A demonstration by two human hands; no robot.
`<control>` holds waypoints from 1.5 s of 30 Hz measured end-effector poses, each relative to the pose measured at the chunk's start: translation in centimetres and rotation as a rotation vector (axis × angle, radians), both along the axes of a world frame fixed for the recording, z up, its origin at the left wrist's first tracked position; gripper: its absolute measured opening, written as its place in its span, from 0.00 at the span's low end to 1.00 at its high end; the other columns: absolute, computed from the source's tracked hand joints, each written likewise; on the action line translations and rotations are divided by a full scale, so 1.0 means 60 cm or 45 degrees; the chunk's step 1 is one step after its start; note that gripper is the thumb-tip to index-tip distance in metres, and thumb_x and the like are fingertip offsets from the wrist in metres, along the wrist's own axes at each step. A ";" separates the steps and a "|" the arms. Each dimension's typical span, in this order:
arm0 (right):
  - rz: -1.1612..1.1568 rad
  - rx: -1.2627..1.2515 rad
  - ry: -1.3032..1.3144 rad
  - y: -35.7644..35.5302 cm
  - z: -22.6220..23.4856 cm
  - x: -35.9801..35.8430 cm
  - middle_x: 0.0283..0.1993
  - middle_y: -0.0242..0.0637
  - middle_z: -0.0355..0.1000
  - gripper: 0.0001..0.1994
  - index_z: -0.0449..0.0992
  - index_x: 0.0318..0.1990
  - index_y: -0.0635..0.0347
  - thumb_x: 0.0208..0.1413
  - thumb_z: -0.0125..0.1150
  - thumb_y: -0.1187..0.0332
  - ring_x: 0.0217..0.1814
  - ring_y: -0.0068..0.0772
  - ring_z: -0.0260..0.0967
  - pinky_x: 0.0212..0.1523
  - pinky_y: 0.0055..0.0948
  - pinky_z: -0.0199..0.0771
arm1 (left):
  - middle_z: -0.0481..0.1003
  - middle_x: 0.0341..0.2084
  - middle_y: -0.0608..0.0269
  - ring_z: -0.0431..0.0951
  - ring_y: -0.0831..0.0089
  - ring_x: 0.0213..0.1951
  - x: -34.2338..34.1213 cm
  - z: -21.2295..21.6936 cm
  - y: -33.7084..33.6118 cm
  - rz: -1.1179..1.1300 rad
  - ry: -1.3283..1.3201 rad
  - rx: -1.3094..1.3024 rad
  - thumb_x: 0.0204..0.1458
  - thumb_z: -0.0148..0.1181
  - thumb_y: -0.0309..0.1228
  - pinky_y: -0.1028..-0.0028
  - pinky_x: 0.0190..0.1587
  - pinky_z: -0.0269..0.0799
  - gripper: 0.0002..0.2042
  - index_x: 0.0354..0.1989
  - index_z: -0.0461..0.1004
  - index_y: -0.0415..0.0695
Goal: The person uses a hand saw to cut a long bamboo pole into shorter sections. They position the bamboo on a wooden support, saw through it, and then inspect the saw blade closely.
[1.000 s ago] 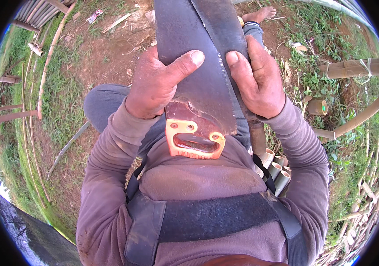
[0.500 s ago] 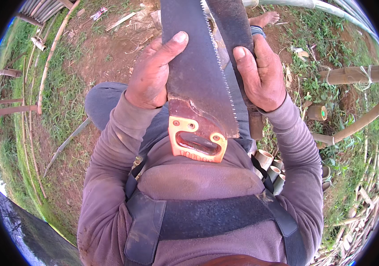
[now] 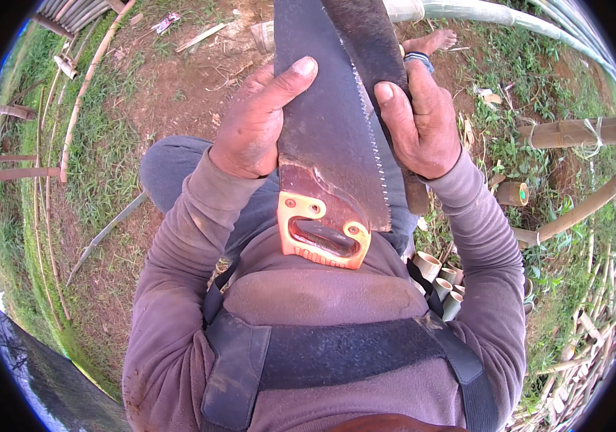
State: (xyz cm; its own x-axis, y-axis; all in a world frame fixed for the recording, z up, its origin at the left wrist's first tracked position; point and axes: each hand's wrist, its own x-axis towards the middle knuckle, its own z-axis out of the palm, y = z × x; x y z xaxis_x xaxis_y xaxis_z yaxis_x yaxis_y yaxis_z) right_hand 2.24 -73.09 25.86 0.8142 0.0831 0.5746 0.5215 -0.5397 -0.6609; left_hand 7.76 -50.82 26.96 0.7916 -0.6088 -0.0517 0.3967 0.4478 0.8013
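A hand saw (image 3: 326,108) lies lengthwise in front of my chest, its orange and dark-red handle (image 3: 322,234) nearest my belly and its toothed edge facing right. My left hand (image 3: 254,126) is closed on the left edge of the saw's blade, thumb pressed flat on top. Beside the teeth slants a dark, broad machete-like blade (image 3: 373,47), with my right hand (image 3: 423,122) closed around its right side, thumb on top. Its lower end passes under my wrist. The far ends of both tools run out of view.
My bent knee (image 3: 171,162) is under my left forearm. A long blade (image 3: 106,234) lies on the ground at left. Bamboo poles (image 3: 582,133) stand at right, cut bamboo tubes (image 3: 427,266) beside my right hip. Another person's bare foot (image 3: 434,42) shows at the far right.
The saw and my left hand have shifted slightly right and toward me. The dark blade has tilted further left at its far end. Both hands keep their hold.
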 end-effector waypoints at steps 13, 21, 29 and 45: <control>0.075 -0.049 0.027 0.005 0.015 0.004 0.21 0.49 0.69 0.12 0.66 0.40 0.65 0.67 0.61 0.67 0.24 0.58 0.73 0.25 0.45 0.68 | 0.81 0.48 0.58 0.84 0.73 0.46 -0.007 0.011 -0.002 0.056 -0.115 0.109 0.69 0.56 0.34 0.71 0.50 0.83 0.16 0.60 0.72 0.38; 0.005 0.018 0.142 0.024 0.017 -0.016 0.20 0.48 0.67 0.12 0.66 0.39 0.67 0.68 0.60 0.67 0.21 0.52 0.69 0.24 0.43 0.65 | 0.80 0.49 0.58 0.83 0.73 0.47 -0.016 0.013 0.000 0.079 -0.161 0.239 0.67 0.60 0.36 0.71 0.50 0.82 0.19 0.60 0.72 0.37; -0.004 0.275 0.197 0.041 0.007 -0.026 0.19 0.43 0.61 0.13 0.65 0.37 0.66 0.69 0.59 0.67 0.21 0.31 0.56 0.25 0.37 0.63 | 0.82 0.46 0.60 0.83 0.74 0.46 -0.024 0.011 -0.006 0.123 -0.205 0.174 0.67 0.61 0.32 0.70 0.49 0.81 0.14 0.56 0.76 0.37; -0.031 0.046 0.066 0.013 0.017 -0.001 0.17 0.44 0.64 0.13 0.64 0.35 0.63 0.67 0.61 0.69 0.17 0.45 0.65 0.22 0.39 0.61 | 0.82 0.45 0.63 0.84 0.74 0.43 -0.005 -0.002 0.000 -0.006 -0.038 0.054 0.67 0.60 0.33 0.72 0.46 0.84 0.13 0.56 0.76 0.41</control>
State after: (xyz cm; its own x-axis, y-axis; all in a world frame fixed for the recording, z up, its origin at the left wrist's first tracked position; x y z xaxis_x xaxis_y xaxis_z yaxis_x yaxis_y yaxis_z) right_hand 2.19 -72.31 26.86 0.8444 0.0433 0.5340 0.4733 -0.5271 -0.7058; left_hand 7.44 -50.85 26.87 0.7904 -0.6101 -0.0543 0.3746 0.4113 0.8310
